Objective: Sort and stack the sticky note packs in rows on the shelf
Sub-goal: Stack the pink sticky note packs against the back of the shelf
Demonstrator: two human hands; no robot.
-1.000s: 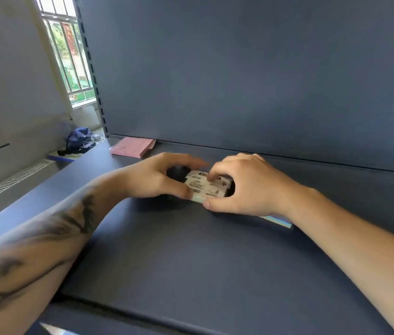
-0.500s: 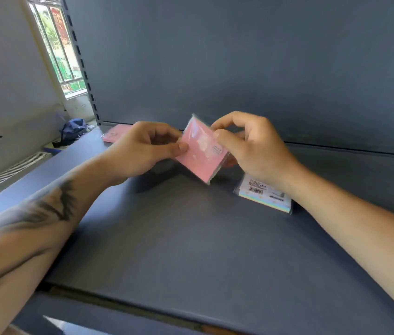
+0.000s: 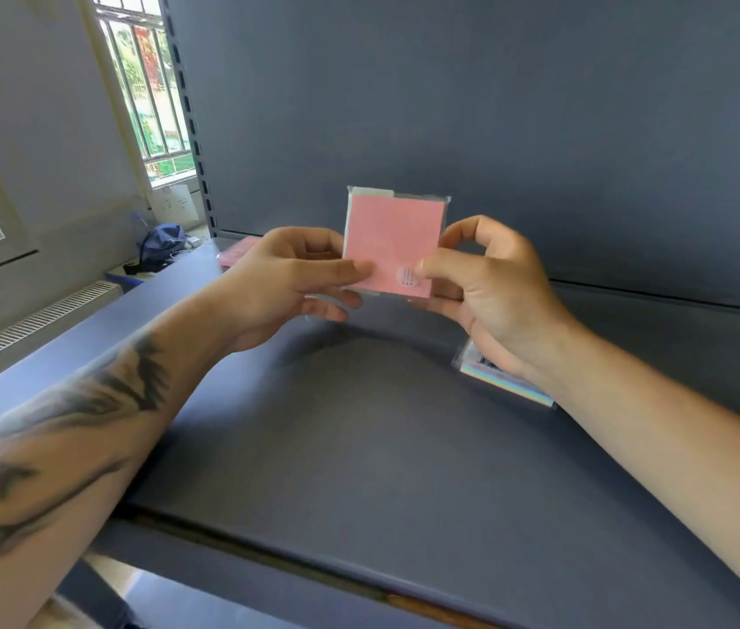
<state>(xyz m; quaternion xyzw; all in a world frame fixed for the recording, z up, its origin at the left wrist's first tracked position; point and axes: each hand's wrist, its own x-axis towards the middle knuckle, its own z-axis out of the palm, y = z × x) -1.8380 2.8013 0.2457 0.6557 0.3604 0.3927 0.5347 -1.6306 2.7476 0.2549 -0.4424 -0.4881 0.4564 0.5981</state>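
- A square pink sticky note pack in clear plastic wrap (image 3: 393,245) is held upright above the dark blue-grey metal shelf (image 3: 359,447), its flat pink face toward the camera.
- The left hand (image 3: 286,283) pinches the pack's lower left edge, thumb on the front and fingers curled behind.
- The right hand (image 3: 486,283) pinches the lower right corner, thumb tip on the front beside a small pale oval sticker (image 3: 406,276); its print is too small to read.
- A strip of lighter wrap folds over the pack's top edge.
- At about 4 o'clock from the held pack, a second wrapped pack with pastel rainbow edges (image 3: 502,381) lies flat on the shelf, mostly hidden under the right wrist; a white label with dark print shows, unreadable.
- At about 9 o'clock, behind the left hand, another flat pink pack (image 3: 236,252) lies at the shelf's back left corner.
- Farther off at 9 o'clock, a blue cloth bag (image 3: 161,247) sits below the barred window (image 3: 146,84).
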